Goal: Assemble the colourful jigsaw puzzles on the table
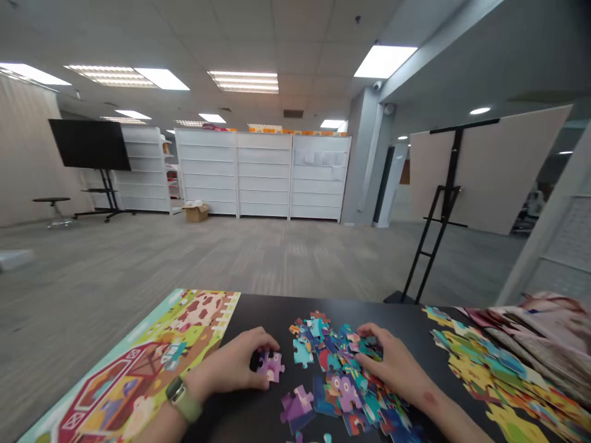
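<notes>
My left hand [242, 360], with a green watch on its wrist, has its thumb and fingers closed around a purple puzzle piece [272, 367] on the black table. Over the right side of a pile of puzzle pieces [339, 363], mostly blue, teal and purple, my right hand [390, 357] rests with thumb and forefinger apart. Its fingertips touch the pile, and the palm side is hidden. Another purple piece [298, 406] lies in front of the pile, nearer to me.
A farm-picture puzzle board [152, 363] covers the table's left side. Yellow and green puzzle pieces [494, 363] are spread at the right, beside a crumpled cloth bag [554, 332]. Beyond the black table [277, 307] stand a board on an easel [447, 184] and white shelves [263, 175].
</notes>
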### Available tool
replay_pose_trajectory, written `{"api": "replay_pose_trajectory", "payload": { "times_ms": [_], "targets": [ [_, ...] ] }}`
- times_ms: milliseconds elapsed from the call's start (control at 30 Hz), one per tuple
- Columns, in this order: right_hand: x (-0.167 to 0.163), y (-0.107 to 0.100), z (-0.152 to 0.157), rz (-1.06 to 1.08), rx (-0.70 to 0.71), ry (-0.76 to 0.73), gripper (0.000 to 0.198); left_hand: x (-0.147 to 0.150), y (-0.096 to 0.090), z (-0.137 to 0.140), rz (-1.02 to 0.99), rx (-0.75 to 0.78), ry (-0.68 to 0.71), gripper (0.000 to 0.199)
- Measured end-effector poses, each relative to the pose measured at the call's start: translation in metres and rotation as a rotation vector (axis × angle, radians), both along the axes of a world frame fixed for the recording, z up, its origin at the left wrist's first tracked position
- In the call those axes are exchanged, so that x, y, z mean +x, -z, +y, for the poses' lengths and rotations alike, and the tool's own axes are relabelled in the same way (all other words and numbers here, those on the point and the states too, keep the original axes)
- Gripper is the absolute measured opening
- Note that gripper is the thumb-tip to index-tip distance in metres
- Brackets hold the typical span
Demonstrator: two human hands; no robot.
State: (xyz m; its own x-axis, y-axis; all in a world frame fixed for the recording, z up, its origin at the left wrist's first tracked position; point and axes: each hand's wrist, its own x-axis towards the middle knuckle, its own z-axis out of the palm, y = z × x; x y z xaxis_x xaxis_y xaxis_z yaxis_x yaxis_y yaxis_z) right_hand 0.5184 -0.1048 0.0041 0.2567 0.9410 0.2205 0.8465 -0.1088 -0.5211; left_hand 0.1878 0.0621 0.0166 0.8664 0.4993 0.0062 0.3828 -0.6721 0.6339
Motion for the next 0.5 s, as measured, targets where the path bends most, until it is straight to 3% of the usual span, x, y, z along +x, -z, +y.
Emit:
{"api": "replay_pose_trajectory", "payload": {
  "times_ms": [133, 300, 500],
  "targets": [
    [-0.025, -0.015, 0.002, 0.027, 0.059, -0.126, 0.042, -0.002, 0.006, 0.01, -0.047, 0.006, -0.055, 0.049],
    [-0.1, -0.03, 0.013, 0.005, 0.063, -0.296, 0.045, -0.01, 0.01, 0.027, -0.119, -0.053, -0.09, 0.022],
    [-0.176, 0.005, 0.042, -0.059, 0.032, -0.349, 0.043, -0.021, 0.017, 0.05, -0.181, -0.1, -0.168, 0.022]
  ]
}}
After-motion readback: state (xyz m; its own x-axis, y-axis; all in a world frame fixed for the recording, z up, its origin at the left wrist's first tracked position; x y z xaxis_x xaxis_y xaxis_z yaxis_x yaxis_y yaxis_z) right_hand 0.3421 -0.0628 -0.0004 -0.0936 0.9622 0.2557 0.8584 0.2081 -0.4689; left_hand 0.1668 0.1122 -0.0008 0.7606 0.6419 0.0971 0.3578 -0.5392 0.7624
